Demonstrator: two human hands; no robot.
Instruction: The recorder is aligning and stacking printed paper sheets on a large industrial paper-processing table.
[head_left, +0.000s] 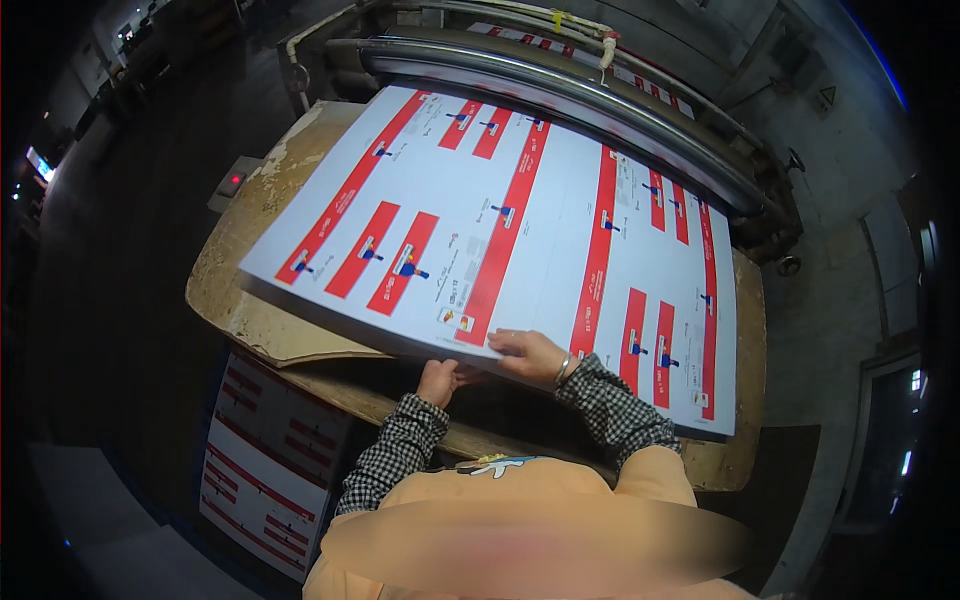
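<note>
From the head view, a large stack of printed sheets (520, 210), white with red bands, lies on a worn wooden surface (240, 300) in the middle of the frame. The right hand (530, 352) rests flat on the stack's near edge at about 6 o'clock, fingers spread. The left hand (440, 380) sits just beside it, under that edge, fingers curled; whether it pinches sheets cannot be told. Metal rollers (560, 100) run at 12 o'clock. Another printed stack (270, 460) lies at 8 o'clock.

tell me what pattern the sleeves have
Black-and-white small check on both long shirt sleeves, clearest in the head view.
</note>
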